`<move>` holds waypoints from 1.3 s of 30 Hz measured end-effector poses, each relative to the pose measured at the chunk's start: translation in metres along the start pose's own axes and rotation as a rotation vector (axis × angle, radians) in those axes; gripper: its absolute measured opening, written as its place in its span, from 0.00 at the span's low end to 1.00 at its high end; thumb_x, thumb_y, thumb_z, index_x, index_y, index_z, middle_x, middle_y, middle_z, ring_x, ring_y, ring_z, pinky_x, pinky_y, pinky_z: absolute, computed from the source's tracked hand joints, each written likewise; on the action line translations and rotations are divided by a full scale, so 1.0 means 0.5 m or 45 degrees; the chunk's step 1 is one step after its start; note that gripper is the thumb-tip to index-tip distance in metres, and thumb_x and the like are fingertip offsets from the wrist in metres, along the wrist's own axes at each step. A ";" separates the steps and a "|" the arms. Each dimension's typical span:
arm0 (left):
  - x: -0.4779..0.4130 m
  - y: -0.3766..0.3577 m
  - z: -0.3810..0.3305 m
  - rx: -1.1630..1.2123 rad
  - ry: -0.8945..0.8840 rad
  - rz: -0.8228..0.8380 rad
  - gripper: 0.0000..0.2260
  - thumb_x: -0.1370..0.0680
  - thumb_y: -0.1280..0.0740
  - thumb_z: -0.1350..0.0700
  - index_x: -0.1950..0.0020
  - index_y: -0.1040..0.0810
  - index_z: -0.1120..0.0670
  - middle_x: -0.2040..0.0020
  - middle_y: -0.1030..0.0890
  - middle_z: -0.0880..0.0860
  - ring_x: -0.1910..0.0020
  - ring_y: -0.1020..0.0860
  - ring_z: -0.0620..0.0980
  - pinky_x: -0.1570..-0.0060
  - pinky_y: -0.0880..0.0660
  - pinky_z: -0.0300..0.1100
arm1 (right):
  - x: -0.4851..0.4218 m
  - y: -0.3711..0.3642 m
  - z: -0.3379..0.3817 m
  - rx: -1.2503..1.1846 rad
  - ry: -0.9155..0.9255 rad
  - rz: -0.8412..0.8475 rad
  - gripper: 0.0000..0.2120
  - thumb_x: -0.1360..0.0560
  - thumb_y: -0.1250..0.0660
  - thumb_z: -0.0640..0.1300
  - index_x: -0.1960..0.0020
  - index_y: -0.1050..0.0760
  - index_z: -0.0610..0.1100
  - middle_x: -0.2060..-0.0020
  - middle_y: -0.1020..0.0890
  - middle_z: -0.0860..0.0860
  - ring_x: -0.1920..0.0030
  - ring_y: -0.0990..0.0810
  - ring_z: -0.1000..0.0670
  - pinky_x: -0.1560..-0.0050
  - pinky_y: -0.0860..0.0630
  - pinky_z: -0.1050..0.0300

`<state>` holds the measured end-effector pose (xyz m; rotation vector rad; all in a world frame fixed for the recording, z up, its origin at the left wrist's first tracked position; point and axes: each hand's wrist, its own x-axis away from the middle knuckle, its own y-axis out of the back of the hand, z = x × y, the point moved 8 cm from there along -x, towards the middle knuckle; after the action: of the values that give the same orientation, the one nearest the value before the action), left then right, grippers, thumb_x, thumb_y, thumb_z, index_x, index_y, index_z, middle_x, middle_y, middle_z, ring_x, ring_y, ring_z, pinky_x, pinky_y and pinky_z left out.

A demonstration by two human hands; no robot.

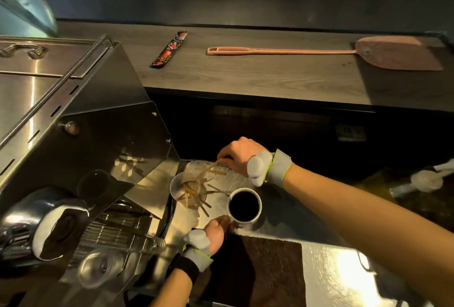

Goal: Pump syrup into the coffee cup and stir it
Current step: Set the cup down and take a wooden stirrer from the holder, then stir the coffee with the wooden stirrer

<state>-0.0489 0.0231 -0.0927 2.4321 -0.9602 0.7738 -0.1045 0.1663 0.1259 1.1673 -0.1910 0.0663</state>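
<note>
The cup (244,205) of dark coffee sits on the steel counter (326,265), and the left hand (216,231) is right against its near-left side, fingers curled to its wall. Beyond the cup, the right hand (239,155) pinches a wooden stirrer (212,166) over the glass (196,191) of stirrers.

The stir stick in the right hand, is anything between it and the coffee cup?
Nothing visible blocks it. The right hand pinches a stir stick over the glass holders, and the cup sits open-topped just nearer the person, steadied by the left hand. The steel counter between them is bare.
</note>
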 end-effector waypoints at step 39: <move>0.056 0.007 -0.067 -0.098 0.038 -0.100 0.14 0.22 0.45 0.62 0.39 0.29 0.66 0.48 0.27 0.55 0.51 0.25 0.52 0.51 0.26 0.42 | 0.187 -0.100 -0.054 0.625 0.059 0.448 0.10 0.25 0.38 0.47 0.47 0.21 0.50 0.54 0.15 0.49 0.52 0.16 0.43 0.52 0.22 0.55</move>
<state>-0.0460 0.0253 -0.0491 2.3704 -0.8620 0.7303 -0.0022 0.1673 0.0874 1.6078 -0.3506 0.4715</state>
